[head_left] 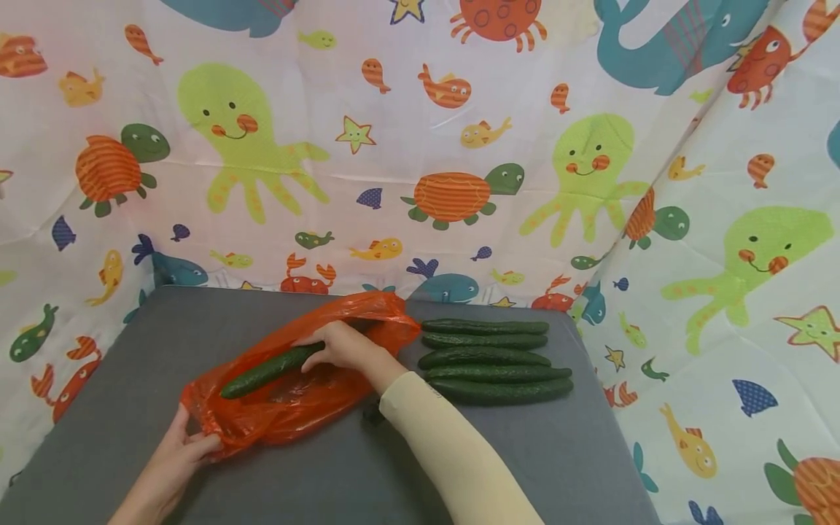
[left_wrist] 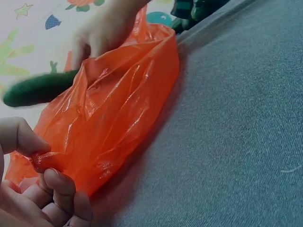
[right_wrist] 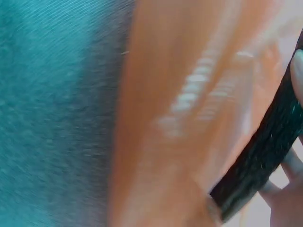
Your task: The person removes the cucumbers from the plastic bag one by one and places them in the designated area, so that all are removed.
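Observation:
A red plastic bag (head_left: 295, 430) lies slantwise across the left half of the table. Over its opening, my right hand (head_left: 348, 346) grips a dark green cucumber (head_left: 262, 373) near one end; the other end points toward the lower left. In the right wrist view the fingers curl round this cucumber (right_wrist: 265, 151). My left hand (head_left: 180, 452) pinches the bag's near left edge, and the left wrist view shows thumb and fingers on a bunched bit of the bag (left_wrist: 113, 127). The cucumber's end under my right palm is hidden.
Several cucumbers (head_left: 485, 357) lie side by side in a stack of rows to the right of the bag. A small dark object (head_left: 372, 414) shows beside my right sleeve. Behind the grey table (head_left: 315, 481) hangs a curtain (head_left: 394, 146) printed with sea animals.

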Demonstrator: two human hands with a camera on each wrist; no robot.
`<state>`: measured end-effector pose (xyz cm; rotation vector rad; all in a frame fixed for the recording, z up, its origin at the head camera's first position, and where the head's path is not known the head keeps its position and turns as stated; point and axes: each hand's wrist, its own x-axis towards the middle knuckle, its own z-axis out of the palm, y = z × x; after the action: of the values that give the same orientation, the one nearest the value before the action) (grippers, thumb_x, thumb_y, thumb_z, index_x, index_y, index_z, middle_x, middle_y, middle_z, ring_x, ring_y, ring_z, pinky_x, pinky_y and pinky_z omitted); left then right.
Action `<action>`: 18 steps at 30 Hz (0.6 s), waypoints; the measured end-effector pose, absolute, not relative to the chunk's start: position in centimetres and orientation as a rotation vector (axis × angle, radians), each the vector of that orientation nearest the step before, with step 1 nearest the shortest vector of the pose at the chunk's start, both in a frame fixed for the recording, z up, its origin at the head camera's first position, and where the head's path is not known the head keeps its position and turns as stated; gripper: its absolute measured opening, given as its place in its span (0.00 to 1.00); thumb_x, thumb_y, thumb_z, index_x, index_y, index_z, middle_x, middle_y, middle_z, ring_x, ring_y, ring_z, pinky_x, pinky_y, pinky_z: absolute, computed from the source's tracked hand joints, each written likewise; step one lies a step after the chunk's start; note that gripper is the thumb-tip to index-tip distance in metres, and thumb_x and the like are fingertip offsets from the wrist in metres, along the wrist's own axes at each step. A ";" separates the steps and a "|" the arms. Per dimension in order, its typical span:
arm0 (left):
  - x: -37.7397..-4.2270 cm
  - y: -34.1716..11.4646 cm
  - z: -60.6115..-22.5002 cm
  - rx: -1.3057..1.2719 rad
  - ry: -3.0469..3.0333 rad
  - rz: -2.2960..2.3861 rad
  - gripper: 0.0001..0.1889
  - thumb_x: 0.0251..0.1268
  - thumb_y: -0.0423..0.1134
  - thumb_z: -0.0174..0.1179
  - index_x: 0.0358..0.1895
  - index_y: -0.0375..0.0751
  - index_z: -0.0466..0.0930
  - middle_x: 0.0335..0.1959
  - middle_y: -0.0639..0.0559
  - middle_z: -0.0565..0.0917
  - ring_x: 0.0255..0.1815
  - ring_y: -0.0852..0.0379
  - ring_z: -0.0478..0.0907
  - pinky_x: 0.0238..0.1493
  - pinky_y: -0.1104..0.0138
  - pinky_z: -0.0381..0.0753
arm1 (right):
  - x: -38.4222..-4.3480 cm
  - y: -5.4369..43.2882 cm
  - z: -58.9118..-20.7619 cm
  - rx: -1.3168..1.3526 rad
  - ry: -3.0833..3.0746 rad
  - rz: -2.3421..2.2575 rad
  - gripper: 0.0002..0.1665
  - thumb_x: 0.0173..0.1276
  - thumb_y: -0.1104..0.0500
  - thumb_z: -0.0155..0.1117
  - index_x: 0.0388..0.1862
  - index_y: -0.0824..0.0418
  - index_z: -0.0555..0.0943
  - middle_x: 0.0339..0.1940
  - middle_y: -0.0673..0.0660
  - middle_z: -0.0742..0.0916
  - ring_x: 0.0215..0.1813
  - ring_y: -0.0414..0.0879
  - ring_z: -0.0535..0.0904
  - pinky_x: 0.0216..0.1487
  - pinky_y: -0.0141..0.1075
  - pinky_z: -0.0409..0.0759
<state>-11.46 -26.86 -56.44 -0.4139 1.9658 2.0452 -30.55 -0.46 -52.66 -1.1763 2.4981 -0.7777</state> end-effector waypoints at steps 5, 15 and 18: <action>-11.7 -26.6 -56.5 -0.415 1.983 2.020 0.46 0.64 0.24 0.57 0.74 0.67 0.42 0.42 0.60 0.88 0.40 0.63 0.84 0.39 0.63 0.84 | -29.3 -1.2 -50.7 -1.354 2.411 -0.754 0.32 0.59 0.47 0.76 0.64 0.45 0.82 0.59 0.42 0.86 0.55 0.27 0.78 0.58 0.17 0.71; -11.6 -26.5 -56.9 -0.404 2.000 2.014 0.46 0.67 0.24 0.56 0.74 0.69 0.41 0.40 0.66 0.84 0.38 0.64 0.83 0.39 0.64 0.83 | -27.1 -1.0 -47.7 -1.558 2.573 -0.671 0.34 0.59 0.41 0.75 0.66 0.43 0.81 0.56 0.43 0.86 0.57 0.32 0.77 0.61 0.20 0.68; -11.6 -26.5 -57.0 -0.412 1.995 2.033 0.48 0.66 0.23 0.56 0.73 0.74 0.42 0.39 0.65 0.83 0.37 0.63 0.82 0.38 0.64 0.83 | -26.4 -0.7 -47.0 -1.501 2.612 -0.650 0.35 0.59 0.39 0.73 0.67 0.40 0.80 0.57 0.42 0.85 0.58 0.33 0.77 0.64 0.23 0.68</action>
<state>-11.57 -26.53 -57.02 -0.4121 1.9951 2.0327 -26.41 -0.74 -46.98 -1.5014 2.6116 -0.6499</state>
